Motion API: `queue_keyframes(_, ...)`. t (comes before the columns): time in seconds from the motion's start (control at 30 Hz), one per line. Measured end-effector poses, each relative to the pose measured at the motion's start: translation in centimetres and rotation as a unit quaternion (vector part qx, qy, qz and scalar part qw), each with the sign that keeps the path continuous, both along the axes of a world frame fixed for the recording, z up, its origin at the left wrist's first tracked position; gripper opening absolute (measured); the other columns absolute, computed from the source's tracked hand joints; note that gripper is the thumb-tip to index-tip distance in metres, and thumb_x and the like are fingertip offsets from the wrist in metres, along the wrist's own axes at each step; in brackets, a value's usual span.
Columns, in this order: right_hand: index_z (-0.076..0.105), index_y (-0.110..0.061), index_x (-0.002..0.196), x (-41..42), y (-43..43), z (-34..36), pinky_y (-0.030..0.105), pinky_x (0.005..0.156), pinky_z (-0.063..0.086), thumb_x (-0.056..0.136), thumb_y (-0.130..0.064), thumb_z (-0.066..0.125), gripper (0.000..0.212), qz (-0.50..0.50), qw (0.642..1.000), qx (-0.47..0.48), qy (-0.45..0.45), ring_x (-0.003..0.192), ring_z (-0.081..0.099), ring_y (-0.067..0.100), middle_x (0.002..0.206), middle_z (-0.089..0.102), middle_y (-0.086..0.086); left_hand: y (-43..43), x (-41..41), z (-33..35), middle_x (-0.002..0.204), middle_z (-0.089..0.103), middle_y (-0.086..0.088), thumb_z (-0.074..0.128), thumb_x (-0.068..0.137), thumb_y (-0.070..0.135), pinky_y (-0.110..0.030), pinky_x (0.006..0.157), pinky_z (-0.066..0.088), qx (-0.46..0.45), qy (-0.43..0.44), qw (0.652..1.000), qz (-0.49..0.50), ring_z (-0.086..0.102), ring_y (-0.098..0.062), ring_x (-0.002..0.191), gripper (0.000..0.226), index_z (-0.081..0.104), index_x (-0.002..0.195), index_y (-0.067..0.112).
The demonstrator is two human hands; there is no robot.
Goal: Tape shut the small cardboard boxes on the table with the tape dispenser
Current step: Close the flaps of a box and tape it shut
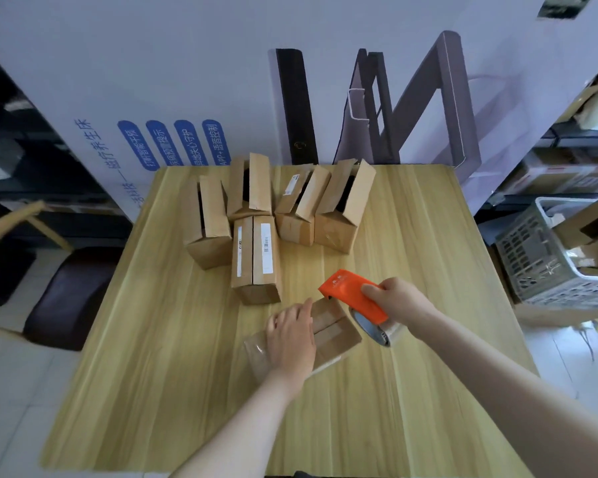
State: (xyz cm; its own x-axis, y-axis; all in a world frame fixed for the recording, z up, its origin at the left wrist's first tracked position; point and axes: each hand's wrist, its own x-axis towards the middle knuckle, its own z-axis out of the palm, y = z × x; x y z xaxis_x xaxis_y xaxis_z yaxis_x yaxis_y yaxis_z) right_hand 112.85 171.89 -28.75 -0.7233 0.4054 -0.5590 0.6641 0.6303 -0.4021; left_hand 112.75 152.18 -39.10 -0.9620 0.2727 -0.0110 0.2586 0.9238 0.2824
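A light wooden table point(428, 391) fills the centre of the frame, backed by a large white printed carton point(187, 81) with blue Chinese lettering; dark shelving stands at the left edge, and a grey plastic crate point(539, 263) holding cardboard sits at right. Low in the centre, a small cardboard box point(332, 331) lies on the table, its long axis running from lower left to upper right. The left hand point(292, 339) presses flat on it, fingers spread. The right hand point(399, 300) grips an orange tape dispenser point(351, 291), its nose pointing to the upper left and meeting the box's far end, its clear tape roll point(377, 331) trailing below. Above centre stand five more boxes point(252, 257): four with flaps point(259, 181) raised, one nearest with flaps folded down.
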Motion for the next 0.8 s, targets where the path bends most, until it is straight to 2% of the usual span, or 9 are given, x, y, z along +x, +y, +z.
queue_keyframes(0.1, 0.054, -0.012, 0.072, -1.0, -0.3, 0.1, 0.029, 0.057, 0.038, 0.09, -0.054, 0.046, 0.047, -0.006, 1.0, 0.023, -0.003, 0.067, 0.056, 0.022, 0.069, 0.058, 0.002, 0.2, -0.1, -0.2, 0.104, 0.067, 0.01, 0.029, 0.094, 0.049, -0.035, 0.087, 0.047, -0.014, 0.021, 1.0, 0.01, 0.063, -0.015, 0.095, 0.05, 0.059, 0.127, 0.027)
queue_keyframes(0.2, 0.056, -0.01, 0.073, -1.4, -0.7, 0.0, 0.03, 0.061, 0.041, 0.09, -0.053, 0.048, 0.047, -0.018, 1.0, 0.023, -0.002, 0.072, 0.058, 0.024, 0.072, 0.06, 0.005, 0.5, -0.1, -0.2, 0.095, 0.067, 0.008, 0.029, 0.091, 0.05, -0.036, 0.08, 0.048, -0.021, 0.037, 0.999, 0.022, 0.063, -0.017, 0.086, 0.052, 0.062, 0.123, 0.025)
queue_keyframes(0.33, 0.058, -0.01, 0.084, -1.3, -1.3, -0.6, 0.03, 0.066, 0.043, 0.092, -0.051, 0.041, 0.046, -0.002, 0.998, 0.056, -0.033, 0.079, 0.06, 0.026, 0.079, 0.061, 0.005, 0.7, 0.1, -0.5, 0.091, 0.065, 0.006, 0.03, 0.092, 0.048, -0.037, 0.078, 0.047, -0.025, 0.05, 0.998, 0.027, 0.061, -0.018, 0.084, 0.052, 0.062, 0.123, 0.023)
queue_keyframes(0.43, 0.057, -0.01, 0.089, -1.2, -1.6, -0.8, 0.031, 0.07, 0.043, 0.095, -0.05, 0.035, 0.046, 0.008, 0.996, 0.073, -0.054, 0.081, 0.057, 0.028, 0.077, 0.055, 0.004, 0.9, 0.1, -0.9, 0.087, 0.064, 0.004, 0.03, 0.09, 0.047, -0.038, 0.074, 0.046, -0.026, 0.062, 0.997, 0.036, 0.06, -0.02, 0.081, 0.052, 0.064, 0.121, 0.022)
queue_keyframes(0.63, 0.047, -0.014, 0.071, 0.1, -1.8, -1.4, 0.032, 0.068, 0.041, 0.097, -0.046, 0.03, 0.044, 0.048, 0.991, 0.109, -0.063, 0.077, 0.055, 0.027, 0.072, 0.052, 0.003, 1.0, 0.2, -1.3, 0.087, 0.062, 0.003, 0.029, 0.091, 0.047, -0.038, 0.075, 0.037, -0.034, 0.07, 0.996, 0.04, 0.057, -0.021, 0.082, 0.05, 0.062, 0.121, 0.023)
queue_keyframes(0.8, 0.046, -0.014, 0.069, 0.4, -1.6, -1.7, 0.032, 0.066, 0.042, 0.096, -0.043, 0.03, 0.043, 0.059, 0.99, 0.112, -0.065, 0.072, 0.054, 0.026, 0.07, 0.053, 0.003, 0.9, 0.2, -1.4, 0.088, 0.062, 0.003, 0.03, 0.092, 0.046, -0.038, 0.075, 0.041, -0.032, 0.067, 0.997, 0.038, 0.057, -0.022, 0.083, 0.047, 0.061, 0.12, 0.023)
